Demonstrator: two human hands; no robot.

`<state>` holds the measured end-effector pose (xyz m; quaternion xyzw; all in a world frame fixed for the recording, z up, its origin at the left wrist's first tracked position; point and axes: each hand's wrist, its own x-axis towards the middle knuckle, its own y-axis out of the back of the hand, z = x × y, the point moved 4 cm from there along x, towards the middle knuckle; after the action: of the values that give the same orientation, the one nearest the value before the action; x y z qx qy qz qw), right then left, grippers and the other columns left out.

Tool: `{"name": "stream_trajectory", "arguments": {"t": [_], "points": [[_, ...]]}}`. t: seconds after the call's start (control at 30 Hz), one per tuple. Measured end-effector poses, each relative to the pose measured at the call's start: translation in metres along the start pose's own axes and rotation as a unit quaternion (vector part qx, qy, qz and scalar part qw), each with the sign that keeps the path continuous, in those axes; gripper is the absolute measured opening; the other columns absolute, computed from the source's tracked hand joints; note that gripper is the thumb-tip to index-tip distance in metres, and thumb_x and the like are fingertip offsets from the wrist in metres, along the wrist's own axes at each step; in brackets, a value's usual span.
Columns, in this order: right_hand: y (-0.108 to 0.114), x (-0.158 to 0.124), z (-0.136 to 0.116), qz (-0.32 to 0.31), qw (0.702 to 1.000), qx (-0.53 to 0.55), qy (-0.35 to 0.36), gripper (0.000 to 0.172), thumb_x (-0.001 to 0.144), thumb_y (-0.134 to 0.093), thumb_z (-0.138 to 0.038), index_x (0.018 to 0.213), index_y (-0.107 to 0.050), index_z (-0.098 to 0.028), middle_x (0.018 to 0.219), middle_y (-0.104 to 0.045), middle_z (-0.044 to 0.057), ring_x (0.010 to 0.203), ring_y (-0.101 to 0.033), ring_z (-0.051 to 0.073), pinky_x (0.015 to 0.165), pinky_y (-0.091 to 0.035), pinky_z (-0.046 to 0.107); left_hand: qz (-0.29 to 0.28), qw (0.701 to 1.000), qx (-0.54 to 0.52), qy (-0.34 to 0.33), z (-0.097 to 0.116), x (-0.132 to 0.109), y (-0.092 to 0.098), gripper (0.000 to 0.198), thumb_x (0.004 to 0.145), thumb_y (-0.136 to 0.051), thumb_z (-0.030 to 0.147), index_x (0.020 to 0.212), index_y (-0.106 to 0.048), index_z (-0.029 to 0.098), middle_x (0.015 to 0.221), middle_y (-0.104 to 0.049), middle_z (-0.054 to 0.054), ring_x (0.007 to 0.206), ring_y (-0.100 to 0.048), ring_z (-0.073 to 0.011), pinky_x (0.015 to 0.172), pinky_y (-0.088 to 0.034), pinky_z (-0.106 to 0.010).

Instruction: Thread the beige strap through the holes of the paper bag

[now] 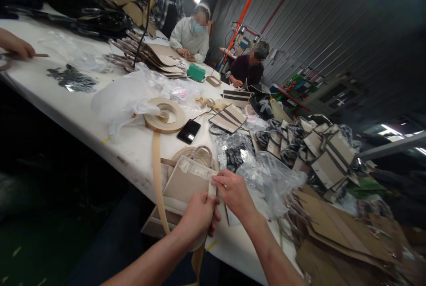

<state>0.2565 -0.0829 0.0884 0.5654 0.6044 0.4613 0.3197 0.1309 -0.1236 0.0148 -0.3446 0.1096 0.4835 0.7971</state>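
A beige flat panel, seemingly part of a bag, lies tilted at the table's near edge. My left hand is closed around its lower right side, thumb on top and fingers curled below. At the panel's upper right corner, my right hand pinches the end of a pale narrow strip that runs along that edge. More brown panels stick out underneath. Left of my left hand, a tan tape runs down from a large tape roll. A coil of thin cord sits just behind the panel.
A black phone and crumpled clear plastic bags lie beyond. To the right are a heap of striped bag pieces and stacked brown sheets. Co-workers work across the table; another person's hand reaches in at left.
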Motion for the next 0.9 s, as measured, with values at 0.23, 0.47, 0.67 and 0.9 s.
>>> {"name": "stream_trajectory", "arguments": {"t": [0.23,0.47,0.67,0.9], "points": [[0.002,0.004,0.001,-0.039,0.999,-0.01,0.006,0.023,0.103,-0.07,-0.012,0.101,-0.089,-0.024,0.103,-0.083,0.003,0.091,-0.079,0.019,0.091,-0.06,0.029,-0.009,1.0,0.004,0.009,-0.002,0.001,-0.003,0.041,0.098,-0.062,0.061,0.098,-0.06,0.021,0.063,-0.06,0.003,0.037,-0.043,-0.0109,0.036,-0.032,-0.024],[-0.008,0.002,-0.005,-0.041,0.995,-0.085,0.022,0.031,0.108,-0.06,-0.012,0.089,-0.083,-0.021,0.097,-0.079,0.006,0.087,-0.072,0.018,0.081,-0.054,0.027,0.026,0.999,0.024,-0.024,0.01,-0.008,-0.001,0.032,0.1,-0.06,0.052,0.087,-0.059,0.023,0.059,-0.046,0.006,0.044,-0.035,-0.0104,0.046,-0.025,-0.026],[-0.007,0.005,-0.002,-0.058,0.996,-0.071,0.022,0.034,0.109,-0.059,-0.017,0.081,-0.078,-0.02,0.093,-0.074,0.004,0.082,-0.067,0.017,0.075,-0.05,0.026,-0.04,0.982,0.114,-0.148,0.023,-0.056,-0.019,0.032,0.101,-0.058,0.046,0.086,-0.069,0.021,0.055,-0.051,0.003,0.052,-0.046,-0.0158,0.055,-0.034,-0.028],[-0.028,-0.032,-0.032,0.077,0.984,-0.163,0.002,0.032,0.111,-0.056,-0.022,0.136,-0.075,-0.022,0.141,-0.075,0.014,0.127,-0.065,0.032,0.107,-0.054,0.047,0.107,0.922,0.265,-0.261,0.083,-0.066,0.086,0.037,0.107,-0.049,0.05,0.089,-0.065,0.022,0.061,-0.051,0.004,0.059,-0.049,-0.0174,0.06,-0.037,-0.029]]}}
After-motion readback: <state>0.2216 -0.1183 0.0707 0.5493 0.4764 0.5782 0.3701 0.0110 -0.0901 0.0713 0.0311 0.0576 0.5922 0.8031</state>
